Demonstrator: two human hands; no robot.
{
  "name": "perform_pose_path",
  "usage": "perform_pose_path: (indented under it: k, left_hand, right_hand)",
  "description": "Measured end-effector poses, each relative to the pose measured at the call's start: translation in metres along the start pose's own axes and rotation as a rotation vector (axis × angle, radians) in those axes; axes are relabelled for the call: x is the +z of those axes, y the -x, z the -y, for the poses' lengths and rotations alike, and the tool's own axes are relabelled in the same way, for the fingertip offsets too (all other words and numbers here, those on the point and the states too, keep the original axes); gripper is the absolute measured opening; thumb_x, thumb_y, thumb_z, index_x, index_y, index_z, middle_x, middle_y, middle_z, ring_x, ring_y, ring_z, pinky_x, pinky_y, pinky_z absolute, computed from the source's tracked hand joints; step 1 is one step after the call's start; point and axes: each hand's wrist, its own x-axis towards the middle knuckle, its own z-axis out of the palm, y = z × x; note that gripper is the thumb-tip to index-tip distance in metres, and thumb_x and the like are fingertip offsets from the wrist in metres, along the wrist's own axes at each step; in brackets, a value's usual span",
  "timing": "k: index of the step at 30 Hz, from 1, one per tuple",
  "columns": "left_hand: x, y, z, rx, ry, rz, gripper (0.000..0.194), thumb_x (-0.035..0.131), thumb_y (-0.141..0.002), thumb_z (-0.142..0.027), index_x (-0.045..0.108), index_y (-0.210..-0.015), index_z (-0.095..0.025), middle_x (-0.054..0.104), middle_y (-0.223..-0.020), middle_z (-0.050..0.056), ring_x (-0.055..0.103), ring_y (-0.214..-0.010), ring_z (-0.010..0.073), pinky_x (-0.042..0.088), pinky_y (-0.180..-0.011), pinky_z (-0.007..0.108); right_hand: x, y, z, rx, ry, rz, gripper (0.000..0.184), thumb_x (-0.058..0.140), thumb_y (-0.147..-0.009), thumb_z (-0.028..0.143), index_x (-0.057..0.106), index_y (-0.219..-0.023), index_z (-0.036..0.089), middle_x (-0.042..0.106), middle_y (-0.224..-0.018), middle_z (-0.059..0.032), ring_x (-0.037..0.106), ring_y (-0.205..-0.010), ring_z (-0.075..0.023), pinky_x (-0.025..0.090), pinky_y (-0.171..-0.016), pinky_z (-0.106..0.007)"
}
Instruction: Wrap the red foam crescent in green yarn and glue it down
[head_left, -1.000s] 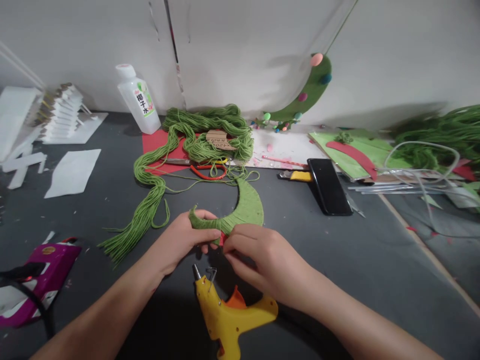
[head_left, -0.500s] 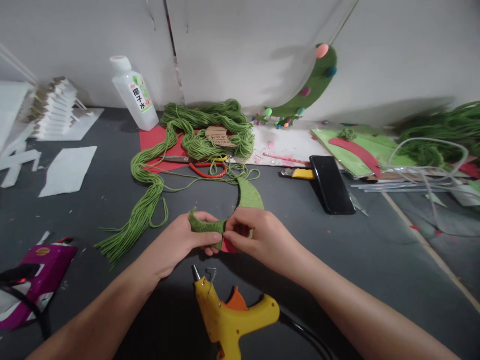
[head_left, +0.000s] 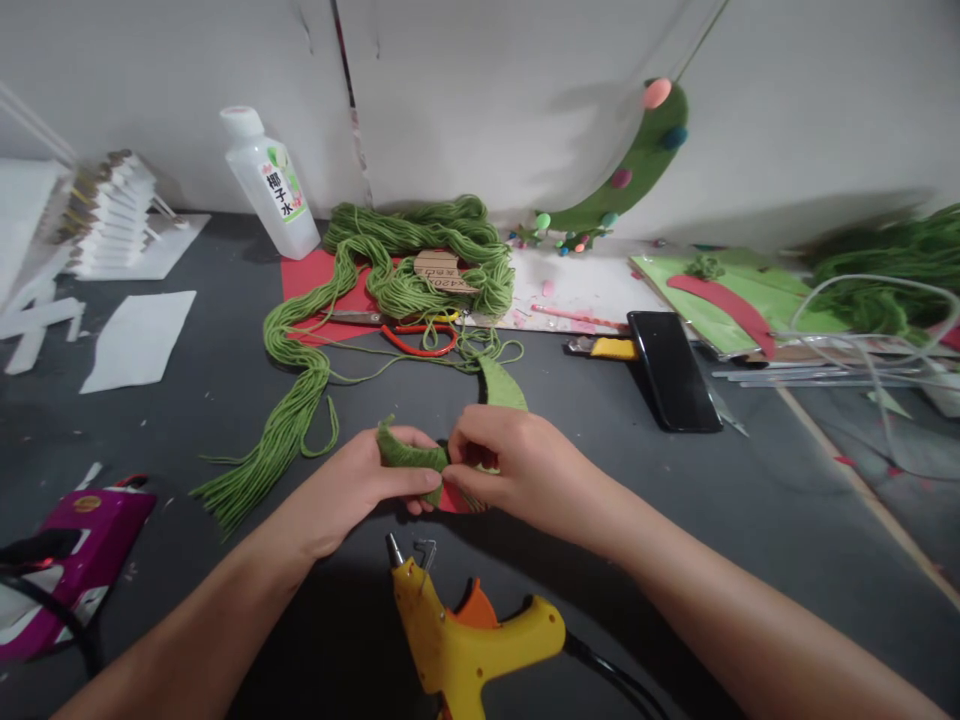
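Observation:
My left hand (head_left: 360, 490) is closed on the left end of a crescent (head_left: 411, 455) wrapped in green yarn, thumb pressed on its face. Close against it, my right hand (head_left: 517, 460) pinches green yarn at the crescent's middle; its fingers partly hide what they hold. A red patch (head_left: 456, 498) shows below the fingertips. Beyond the right knuckles, the crescent's lighter green far tip (head_left: 501, 385) points away from me. Nearest to both hands on the table lies a yellow glue gun (head_left: 480, 640), its metal nozzle towards the left hand.
Behind the hands lie a green yarn skein (head_left: 442, 265), red-handled scissors (head_left: 420, 340), a yellow cutter (head_left: 613, 348) and a black phone (head_left: 671, 370). A bottle (head_left: 274, 190) stands at the wall. A purple box (head_left: 97, 540) sits left, with a cable (head_left: 52, 600) across it.
My right hand has shifted slightly up and pinches at the crescent's middle; more of the red patch shows below it. The left hand keeps its hold. The camera view has shifted slightly.

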Motion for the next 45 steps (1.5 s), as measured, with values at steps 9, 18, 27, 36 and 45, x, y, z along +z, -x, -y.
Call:
perform_pose_path:
  k: [9,18,27,36,45]
  left_hand:
    - [-0.010,0.007,-0.003,-0.072,0.030,-0.144,0.008,0.067,-0.067,-0.017,0.063,-0.074,-0.016,0.056,-0.065,-0.004,0.051,-0.062,0.0124,0.039,-0.063,0.025]
    - [-0.012,0.003,-0.001,0.025,0.219,-0.136,0.024,0.064,-0.067,-0.006,0.063,-0.088,-0.017,0.062,-0.075,-0.002,0.056,-0.070,0.0129,0.043,-0.069,0.025]
    - [-0.009,-0.001,0.002,0.083,0.310,-0.140,0.028,0.068,-0.069,-0.006,0.061,-0.094,-0.016,0.067,-0.088,0.003,0.059,-0.084,0.0149,0.044,-0.082,0.029]
    - [-0.007,0.002,0.003,0.200,0.241,-0.191,0.027,0.070,-0.071,-0.012,0.059,-0.095,-0.017,0.066,-0.087,0.001,0.060,-0.085,0.0137,0.044,-0.083,0.027]
    - [-0.010,0.007,-0.002,0.185,0.196,-0.126,0.023,0.067,-0.074,-0.014,0.060,-0.096,-0.019,0.066,-0.086,0.000,0.060,-0.082,0.0115,0.044,-0.080,0.023]
  right_hand:
    - [-0.010,-0.025,-0.009,-0.231,0.092,0.059,0.015,0.062,-0.080,0.022,0.053,-0.069,0.016,0.049,-0.071,0.0021,0.043,-0.065,-0.0102,0.029,-0.057,-0.022]
    - [-0.004,-0.033,-0.009,-0.201,-0.048,0.071,0.018,0.059,-0.075,0.013,0.047,-0.063,0.018,0.048,-0.062,0.0023,0.043,-0.070,-0.0136,0.031,-0.062,-0.023]
    - [-0.001,-0.032,-0.009,-0.026,-0.196,-0.071,0.017,0.057,-0.073,0.013,0.046,-0.061,0.018,0.047,-0.065,0.0037,0.043,-0.066,-0.0111,0.033,-0.063,-0.023]
    - [-0.004,-0.032,-0.010,0.023,-0.367,-0.057,0.017,0.058,-0.074,0.017,0.047,-0.061,0.017,0.046,-0.062,0.0056,0.041,-0.060,-0.0090,0.031,-0.058,-0.022]
    - [-0.007,-0.027,-0.005,0.052,-0.333,-0.094,0.017,0.059,-0.072,0.016,0.047,-0.060,0.018,0.046,-0.062,0.0055,0.041,-0.060,-0.0091,0.032,-0.058,-0.022]
